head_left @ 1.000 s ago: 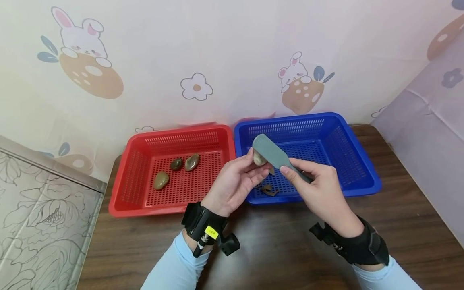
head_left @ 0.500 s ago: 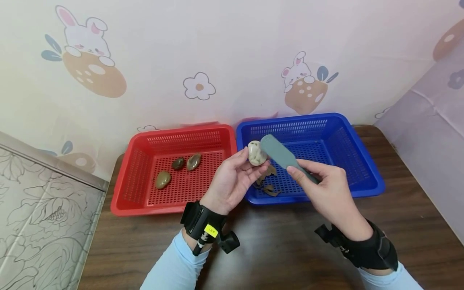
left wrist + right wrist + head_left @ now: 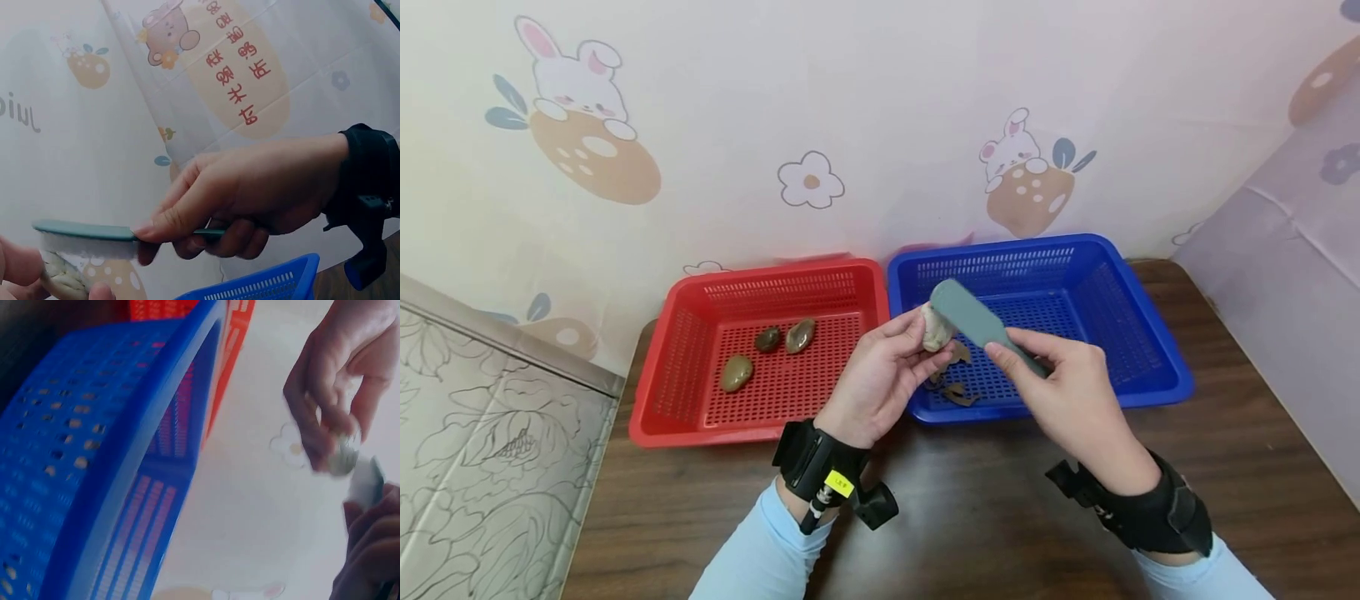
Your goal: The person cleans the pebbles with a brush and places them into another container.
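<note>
My left hand (image 3: 880, 375) holds a pale, rounded stone (image 3: 936, 327) between thumb and fingers, above the near left corner of the blue basket (image 3: 1157, 367). Dark lines cross the stone (image 3: 62, 277) in the left wrist view. My right hand (image 3: 1063, 392) grips the handle of a grey-green brush (image 3: 967, 313), thumb along the top. White bristles (image 3: 90, 245) point down and touch or nearly touch the stone. In the head view the brush head covers part of the stone.
To the left stands a red basket (image 3: 715, 435) with three glossy brownish stones (image 3: 737, 372) inside. Brown leaf-like scraps (image 3: 958, 393) lie in the blue basket. Both stand on a wooden table (image 3: 970, 500) against a patterned wall covering (image 3: 887, 108).
The brush moved right off the stone, showing its face, then back left over it. The left hand keeps its hold, and the stone tilts a little. The baskets stay put.
</note>
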Available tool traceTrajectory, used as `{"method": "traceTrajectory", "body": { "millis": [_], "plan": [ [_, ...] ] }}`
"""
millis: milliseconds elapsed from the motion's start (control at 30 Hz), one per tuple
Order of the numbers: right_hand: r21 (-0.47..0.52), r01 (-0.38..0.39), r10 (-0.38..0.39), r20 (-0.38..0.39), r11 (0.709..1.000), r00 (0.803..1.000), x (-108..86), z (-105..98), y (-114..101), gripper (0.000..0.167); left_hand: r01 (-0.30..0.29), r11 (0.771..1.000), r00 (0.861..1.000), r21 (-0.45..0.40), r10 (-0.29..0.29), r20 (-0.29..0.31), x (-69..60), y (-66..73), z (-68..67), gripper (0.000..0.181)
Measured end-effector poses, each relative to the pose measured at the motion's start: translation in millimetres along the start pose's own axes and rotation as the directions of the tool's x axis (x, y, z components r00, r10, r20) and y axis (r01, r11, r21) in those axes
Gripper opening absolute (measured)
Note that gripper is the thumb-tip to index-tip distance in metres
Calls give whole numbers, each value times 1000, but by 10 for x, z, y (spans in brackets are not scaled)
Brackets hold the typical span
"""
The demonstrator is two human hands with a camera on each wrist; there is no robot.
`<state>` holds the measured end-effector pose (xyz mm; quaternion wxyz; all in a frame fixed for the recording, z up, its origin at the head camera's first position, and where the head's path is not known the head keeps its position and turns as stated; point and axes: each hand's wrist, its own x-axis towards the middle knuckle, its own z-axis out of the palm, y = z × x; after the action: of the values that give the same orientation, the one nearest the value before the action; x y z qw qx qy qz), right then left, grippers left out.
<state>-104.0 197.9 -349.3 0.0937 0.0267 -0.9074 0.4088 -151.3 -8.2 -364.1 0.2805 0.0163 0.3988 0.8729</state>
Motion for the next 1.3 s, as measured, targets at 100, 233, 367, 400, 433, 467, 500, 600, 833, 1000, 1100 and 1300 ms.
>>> {"method": "traceTrajectory", "body": {
  "millis": [100, 233, 367, 400, 433, 467, 500, 600, 833, 1000, 1100, 1300],
  "plan": [
    [-17, -14, 13, -45, 1000, 999, -5, -18, -5, 38, 1, 1000, 1000, 0, -1, -21, -2, 12, 12, 36],
    [20, 12, -12, 6, 1000, 1000, -23, -6, -11, 34, -5, 1000, 1000, 26, 6, -19, -18, 22, 16, 35],
    [-12, 18, -18, 20, 1000, 1000, -21, 4, -9, 37, 7, 999, 999, 41, -6, -34, -66, 42, 0, 36],
    [-21, 12, -11, 9, 1000, 1000, -20, -7, -8, 37, 13, 999, 999, 41, -11, -44, -80, 57, -8, 36],
    [-31, 5, -5, -4, 1000, 1000, -18, -24, -6, 37, 14, 999, 999, 45, -12, -52, -91, 80, -17, 36],
    [-40, -1, 0, -15, 999, 1000, -17, -45, -3, 38, 12, 999, 998, 48, -9, -63, -101, 110, -29, 37],
    [-45, -5, 4, -21, 999, 1000, -16, -70, -2, 37, 7, 998, 997, 59, -2, -76, -106, 149, -41, 37],
    [-52, -14, 12, -32, 999, 999, 5, -144, 11, 36, -24, 994, 994, 104, 35, -107, -122, 306, -78, 38],
    [-133, -33, 33, -1, 991, 999, 62, -259, 49, 46, -89, 970, 987, 228, 116, -110, -192, 736, -191, 32],
    [-180, -36, 29, -42, 983, 999, 103, -310, 122, 50, -149, 936, 971, 318, 200, -131, -266, 1008, -376, 31],
    [-197, -32, 19, -67, 980, 998, 126, -337, 173, 50, -141, 911, 954, 387, 230, -193, -311, 1134, -517, 35],
    [-208, -37, 19, -87, 977, 996, 153, -377, 277, 49, -23, 816, 918, 577, 246, -311, -289, 1255, -803, 37]
  ]
}}
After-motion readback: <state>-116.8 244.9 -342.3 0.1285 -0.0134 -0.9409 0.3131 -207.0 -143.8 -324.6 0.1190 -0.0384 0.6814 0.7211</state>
